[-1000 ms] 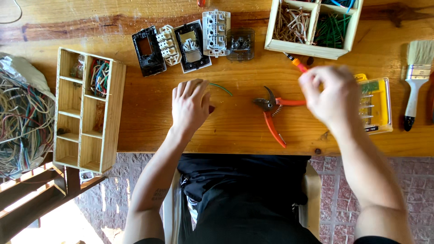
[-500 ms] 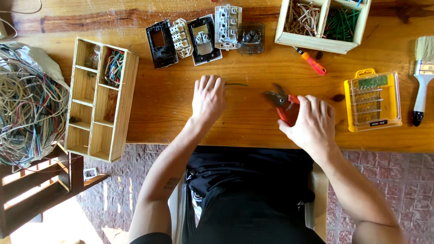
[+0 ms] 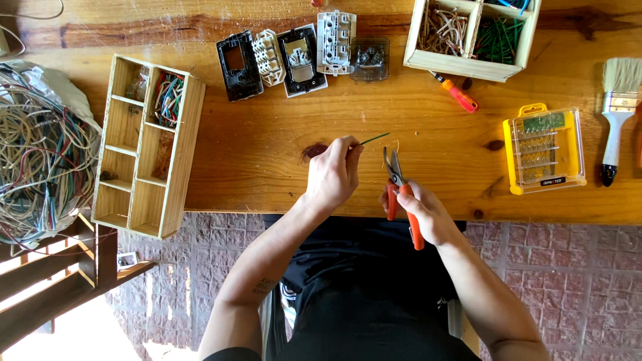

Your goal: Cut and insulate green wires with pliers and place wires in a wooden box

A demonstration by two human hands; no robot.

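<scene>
My left hand (image 3: pixel 332 175) pinches a short green wire (image 3: pixel 374 139) whose free end points right, just above the wooden table (image 3: pixel 267 147). My right hand (image 3: pixel 422 212) grips the orange handles of a pair of cutters (image 3: pixel 396 175). The cutters' grey jaws point up and stand slightly apart, close to the right of the wire's tip. A thin pale strand lies on the table beside the jaws.
A wooden divider tray (image 3: pixel 148 146) lies at the left, a big tangle of wires (image 3: pixel 40 154) beyond it. Switch and socket parts (image 3: pixel 301 50) line the back. A wooden box of wire pieces (image 3: pixel 471 33), an orange screwdriver (image 3: pixel 458 95), a yellow bit case (image 3: pixel 543 148) and a paintbrush (image 3: pixel 616 113) sit right.
My right hand came down onto the cutters lying on the table and lifted them, jaws up. My left hand rose off the table holding the green wire.
</scene>
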